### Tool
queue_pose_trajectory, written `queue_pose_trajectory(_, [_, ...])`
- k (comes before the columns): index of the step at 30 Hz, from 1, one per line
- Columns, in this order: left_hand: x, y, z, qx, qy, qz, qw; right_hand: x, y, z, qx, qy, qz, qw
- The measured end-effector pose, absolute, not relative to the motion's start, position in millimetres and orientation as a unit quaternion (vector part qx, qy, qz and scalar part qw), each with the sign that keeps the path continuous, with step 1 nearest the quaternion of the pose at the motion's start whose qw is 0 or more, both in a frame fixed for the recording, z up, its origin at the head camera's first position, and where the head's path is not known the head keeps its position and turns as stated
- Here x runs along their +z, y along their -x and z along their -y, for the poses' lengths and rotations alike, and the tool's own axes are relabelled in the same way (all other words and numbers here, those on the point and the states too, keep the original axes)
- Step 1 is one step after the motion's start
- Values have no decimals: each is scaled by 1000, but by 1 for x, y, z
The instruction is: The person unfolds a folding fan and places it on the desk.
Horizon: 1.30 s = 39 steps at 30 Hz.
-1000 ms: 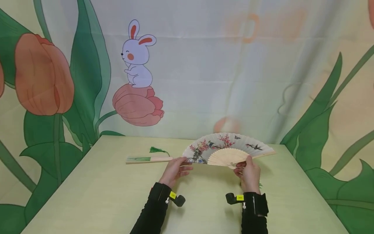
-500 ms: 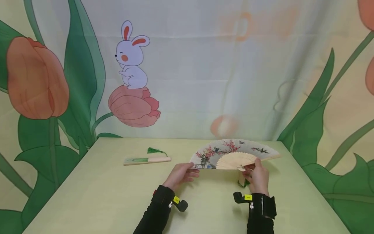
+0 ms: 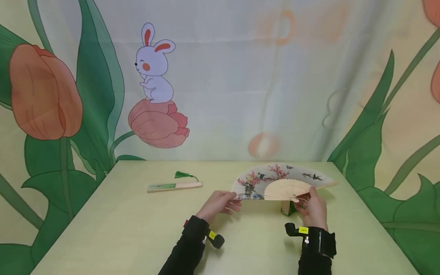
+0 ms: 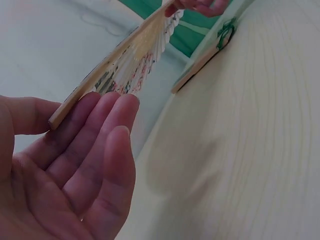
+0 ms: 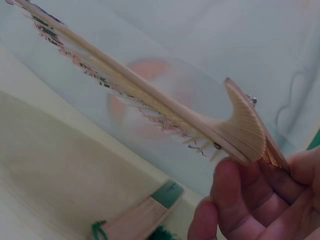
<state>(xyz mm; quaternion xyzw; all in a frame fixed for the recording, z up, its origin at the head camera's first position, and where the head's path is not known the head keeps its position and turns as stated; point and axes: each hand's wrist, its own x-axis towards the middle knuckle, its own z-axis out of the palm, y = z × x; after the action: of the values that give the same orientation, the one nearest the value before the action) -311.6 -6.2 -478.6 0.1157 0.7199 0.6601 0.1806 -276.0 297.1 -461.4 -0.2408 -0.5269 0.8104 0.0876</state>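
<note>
- Head view: left hand [image 3: 220, 204] pinches the spread fan [image 3: 280, 187] at eight o'clock.
- Right hand [image 3: 314, 209] pinches it at four.
- I see a folded fan [image 3: 175, 186] at nine.

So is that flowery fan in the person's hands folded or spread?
Spread. The fan shows a wide arc of pink blossoms, its ribs splayed, with the left hand and right hand gripping its edges.

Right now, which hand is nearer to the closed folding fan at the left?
Left: the left hand is in front and to the right of the closed folding fan; the right hand is farther right.
</note>
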Motion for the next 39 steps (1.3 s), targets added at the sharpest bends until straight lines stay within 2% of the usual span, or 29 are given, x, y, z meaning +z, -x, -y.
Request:
queue_pose_trajectory(12, [-477,287,4,636,-131,-724,233,-455,283,-314,796,207,567,45])
queue_pose_trajectory(29, [-474,261,44,614,-151,-730,260,-458,337,-291,749,53,657,-72])
queue_pose_trajectory(39, [-476,248,57,555,-189,-757,288,-475,357,-276,728,39,673,-123])
